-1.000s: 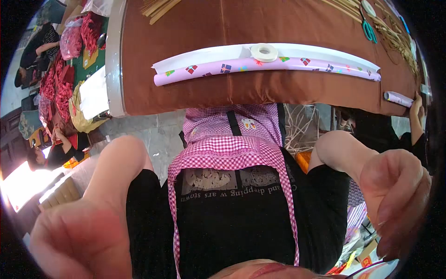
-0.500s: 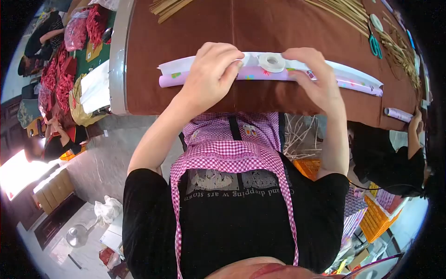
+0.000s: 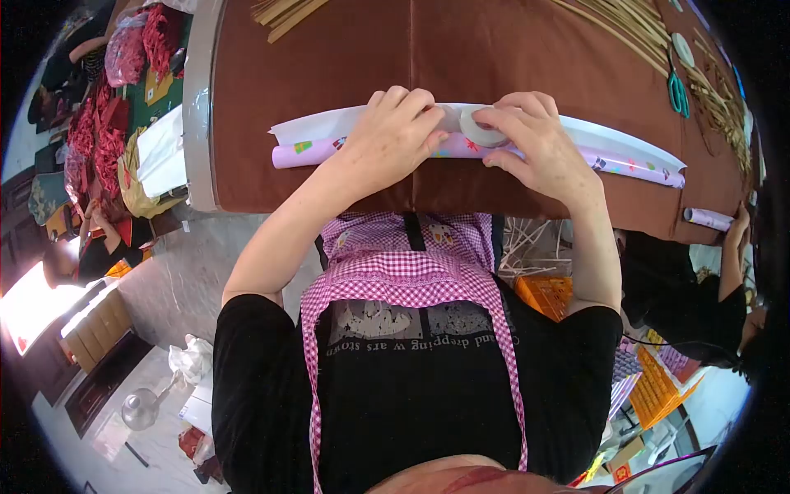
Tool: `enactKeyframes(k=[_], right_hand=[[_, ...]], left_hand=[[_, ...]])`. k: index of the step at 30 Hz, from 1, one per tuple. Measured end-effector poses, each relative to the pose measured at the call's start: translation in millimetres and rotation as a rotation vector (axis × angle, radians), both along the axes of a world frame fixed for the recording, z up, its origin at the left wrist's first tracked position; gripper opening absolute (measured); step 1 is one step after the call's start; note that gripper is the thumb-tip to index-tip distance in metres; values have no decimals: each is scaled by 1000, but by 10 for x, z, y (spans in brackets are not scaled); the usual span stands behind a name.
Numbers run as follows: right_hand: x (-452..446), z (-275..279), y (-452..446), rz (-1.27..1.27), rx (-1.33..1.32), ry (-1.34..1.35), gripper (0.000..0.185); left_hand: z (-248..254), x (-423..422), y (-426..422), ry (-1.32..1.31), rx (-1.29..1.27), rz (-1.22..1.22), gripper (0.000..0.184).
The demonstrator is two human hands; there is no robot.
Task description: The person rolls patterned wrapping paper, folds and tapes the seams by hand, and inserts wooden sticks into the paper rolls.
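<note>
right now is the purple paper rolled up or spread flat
Mostly rolled up: the purple paper forms a long tube, with a white flap loose along its far edge.

Roll point(image 3: 455, 146) under left hand point(image 3: 395, 133): smooth, glossy paper. Counter point(image 3: 337, 74) beyond that hand: cloth-covered, low sheen, lightly creased.

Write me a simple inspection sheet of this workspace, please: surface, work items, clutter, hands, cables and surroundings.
Surface: brown cloth, creased down the middle.
Work items: long lilac patterned roll lying across the cloth; white tape roll at its middle.
Clutter: tan strips toward the far side; teal-handled scissors at far right.
Hands: left hand on the patterned roll, its grip unclear; right hand has fingers on the tape roll.
Cables: one thin dark line at right, possibly a cable.
Surroundings: other people at both sides; red bundles at left; orange crate at lower right.
</note>
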State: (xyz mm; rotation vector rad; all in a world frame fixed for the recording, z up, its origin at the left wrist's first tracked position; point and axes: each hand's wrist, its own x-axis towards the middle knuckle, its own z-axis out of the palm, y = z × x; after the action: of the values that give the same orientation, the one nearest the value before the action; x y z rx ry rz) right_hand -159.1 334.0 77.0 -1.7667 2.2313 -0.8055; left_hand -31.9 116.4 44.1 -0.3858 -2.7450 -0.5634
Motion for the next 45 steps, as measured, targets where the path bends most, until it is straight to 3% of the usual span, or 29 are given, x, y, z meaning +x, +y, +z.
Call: enactKeyframes(k=[6, 10, 12, 29, 45], right_hand=[[-30, -108, -20, -48, -1, -82, 43], [-147, -81, 14, -14, -43, -41, 41], [-222, -28, 47, -8, -42, -41, 39], [-697, 11, 616, -94, -9, -24, 22], [-742, 55, 964, -205, 103, 0, 23]], left_hand=[[26, 48, 17, -153, 20, 20, 26], [9, 37, 15, -162, 26, 21, 27], [-26, 4, 13, -37, -12, 14, 22], [61, -53, 38, -133, -19, 23, 28], [96, -65, 32, -209, -59, 12, 34]])
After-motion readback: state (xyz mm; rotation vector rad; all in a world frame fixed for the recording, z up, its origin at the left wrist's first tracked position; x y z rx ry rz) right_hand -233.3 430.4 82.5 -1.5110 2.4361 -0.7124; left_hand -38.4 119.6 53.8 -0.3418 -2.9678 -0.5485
